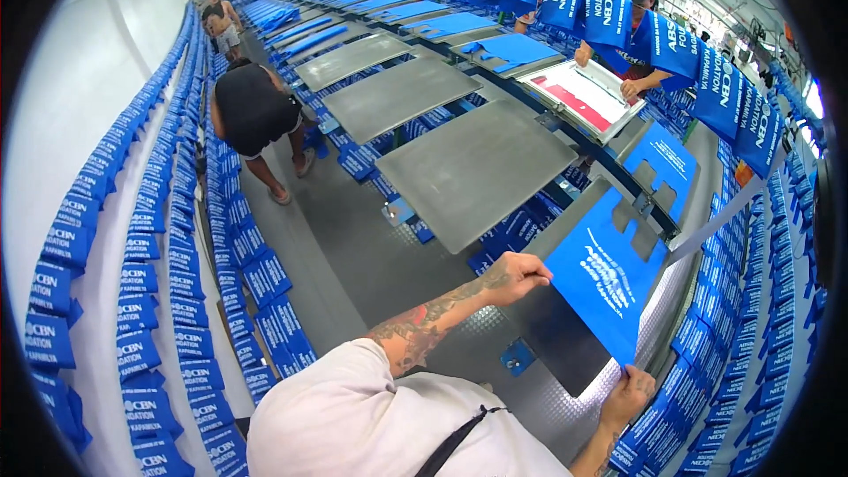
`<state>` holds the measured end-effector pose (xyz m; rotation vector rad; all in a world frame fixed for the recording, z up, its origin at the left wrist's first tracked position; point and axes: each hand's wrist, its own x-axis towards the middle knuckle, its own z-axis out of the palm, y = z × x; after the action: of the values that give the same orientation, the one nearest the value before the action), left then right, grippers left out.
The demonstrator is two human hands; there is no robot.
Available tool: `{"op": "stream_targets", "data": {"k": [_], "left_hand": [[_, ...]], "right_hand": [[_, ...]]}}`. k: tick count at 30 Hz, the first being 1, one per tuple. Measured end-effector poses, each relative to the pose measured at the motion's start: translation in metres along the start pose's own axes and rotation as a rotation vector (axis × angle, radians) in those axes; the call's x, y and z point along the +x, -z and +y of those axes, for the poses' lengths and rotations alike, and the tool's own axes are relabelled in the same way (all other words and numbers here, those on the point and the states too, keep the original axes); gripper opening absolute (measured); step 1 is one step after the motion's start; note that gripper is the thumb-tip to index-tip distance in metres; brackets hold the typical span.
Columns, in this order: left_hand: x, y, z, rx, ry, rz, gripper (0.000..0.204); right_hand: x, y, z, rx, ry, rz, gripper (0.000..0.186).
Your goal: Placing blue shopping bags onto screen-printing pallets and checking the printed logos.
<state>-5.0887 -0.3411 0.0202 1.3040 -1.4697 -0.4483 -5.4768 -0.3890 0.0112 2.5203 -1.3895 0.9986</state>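
Note:
My left hand (519, 277) pinches the left near corner of a blue fabric bag (594, 247) printed in white. Its right near corner is between the fingers of my right hand (629, 396). The near edge stretches between both hands, while the far end, with its handle cut-outs, lies over a flat dark board (565, 358). I cannot tell how much of the bag touches the board. Another printed blue bag (667, 163) lies flat just beyond it.
Bare grey boards (477, 168) line the long table. Across it, a co-worker (634, 53) holds a white-framed printing screen (579, 97). Another person (252, 110) bends in the left aisle. Blue bags (733, 97) hang overhead, and many more line both sides.

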Motion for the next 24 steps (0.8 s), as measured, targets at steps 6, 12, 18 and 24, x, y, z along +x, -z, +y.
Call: {"op": "stream_targets", "data": {"k": [6, 12, 18, 24], "left_hand": [[-0.038, 0.005, 0.02, -0.16, 0.092, -0.032, 0.021], [-0.083, -0.01, -0.003, -0.062, 0.422, 0.041, 0.027], [-0.109, -0.024, -0.041, -0.126, 0.565, 0.099, 0.059], [-0.147, 0.001, -0.06, -0.773, 0.969, -0.409, 0.072]], "right_hand": [[-0.056, -0.007, -0.005, 0.335, -0.38, -0.035, 0.025], [-0.11, -0.038, -0.013, 1.487, -1.058, -0.027, 0.024], [-0.125, -0.075, -0.019, 1.284, -1.303, 0.024, 0.044], [-0.137, -0.036, -0.018, 1.555, -1.183, -0.575, 0.069]]}}
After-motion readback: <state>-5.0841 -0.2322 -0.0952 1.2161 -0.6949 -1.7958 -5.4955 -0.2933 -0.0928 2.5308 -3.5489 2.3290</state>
